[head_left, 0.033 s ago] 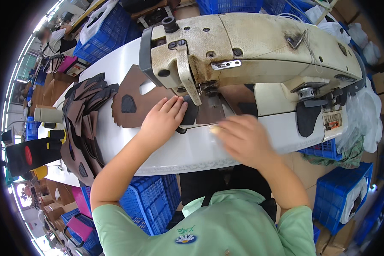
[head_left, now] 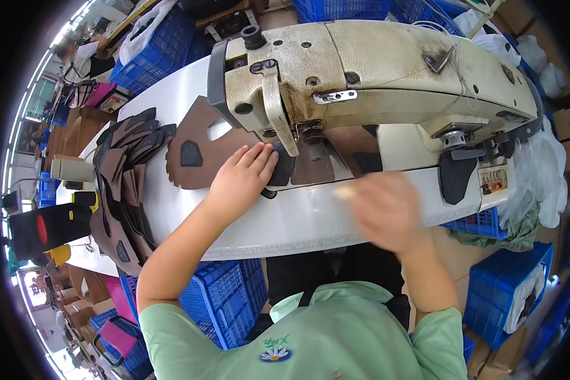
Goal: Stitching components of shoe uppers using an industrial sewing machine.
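Note:
A large cream sewing machine (head_left: 392, 57) stands on the white table, its head over a brown sheet piece (head_left: 199, 152) that has dark patches on it and a cut-out hole. My left hand (head_left: 244, 171) lies flat on this piece, fingers stretched out beside the presser foot (head_left: 316, 152). A black patch (head_left: 284, 168) shows just right of those fingertips. Over the table's front part, right of the needle area, is my right hand (head_left: 386, 206), smeared by motion. A small pale yellow spot (head_left: 344, 191) shows at its fingertips; what it is, I cannot make out.
A heap of brown and black cut pieces (head_left: 123, 164) hangs over the table's left side. A black piece (head_left: 456, 177) lies at the machine's right end. Blue crates (head_left: 221, 294) stand below the table, with another blue crate (head_left: 506, 288) on the floor at right.
My right hand has moved to the right, away from the needle area. The left hand and the brown piece stay in place.

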Demonstrator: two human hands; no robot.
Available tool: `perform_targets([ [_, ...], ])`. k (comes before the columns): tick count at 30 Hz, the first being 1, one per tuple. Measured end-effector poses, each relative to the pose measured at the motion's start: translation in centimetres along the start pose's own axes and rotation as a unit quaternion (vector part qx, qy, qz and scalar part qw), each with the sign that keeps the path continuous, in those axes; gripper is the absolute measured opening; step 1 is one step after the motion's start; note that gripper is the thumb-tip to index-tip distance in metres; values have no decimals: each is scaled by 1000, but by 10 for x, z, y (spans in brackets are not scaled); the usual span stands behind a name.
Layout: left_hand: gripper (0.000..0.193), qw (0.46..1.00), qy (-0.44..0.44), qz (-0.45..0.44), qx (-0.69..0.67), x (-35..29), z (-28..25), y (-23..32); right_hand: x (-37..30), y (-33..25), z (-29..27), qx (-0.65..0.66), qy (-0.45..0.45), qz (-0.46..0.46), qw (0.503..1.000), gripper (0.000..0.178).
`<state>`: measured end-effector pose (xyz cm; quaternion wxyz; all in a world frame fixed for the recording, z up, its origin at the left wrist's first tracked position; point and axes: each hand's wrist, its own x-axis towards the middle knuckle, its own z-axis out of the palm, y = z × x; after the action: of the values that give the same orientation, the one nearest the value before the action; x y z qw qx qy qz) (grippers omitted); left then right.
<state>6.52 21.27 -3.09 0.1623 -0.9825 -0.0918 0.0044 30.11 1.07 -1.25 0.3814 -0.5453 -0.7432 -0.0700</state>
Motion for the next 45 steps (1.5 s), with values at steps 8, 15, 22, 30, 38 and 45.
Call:
perform_targets([
  [8, 49, 998, 32, -27, -54, 7, 8, 7, -103, 220, -232, -276, 357, 361, 816, 51],
  [15, 48, 998, 5, -36, -41, -6, 2, 4, -106, 252, -225, -195, 266, 432, 839, 54],
  [22, 52, 997, 48, -18, -66, 7, 9, 8, -150, 273, -219, -174, 404, 329, 836, 53],
  [30, 52, 997, 50, -33, -53, -2, 5, 5, -96, 260, -221, -269, 272, 430, 818, 52],
  [38, 53, 997, 41, -28, -55, -2, 4, 6, -117, 262, -187, -219, 448, 322, 804, 50],
  [45, 54, 996, 55, -28, -71, 7, 9, 9, -149, 267, -211, -272, 326, 428, 798, 59],
])
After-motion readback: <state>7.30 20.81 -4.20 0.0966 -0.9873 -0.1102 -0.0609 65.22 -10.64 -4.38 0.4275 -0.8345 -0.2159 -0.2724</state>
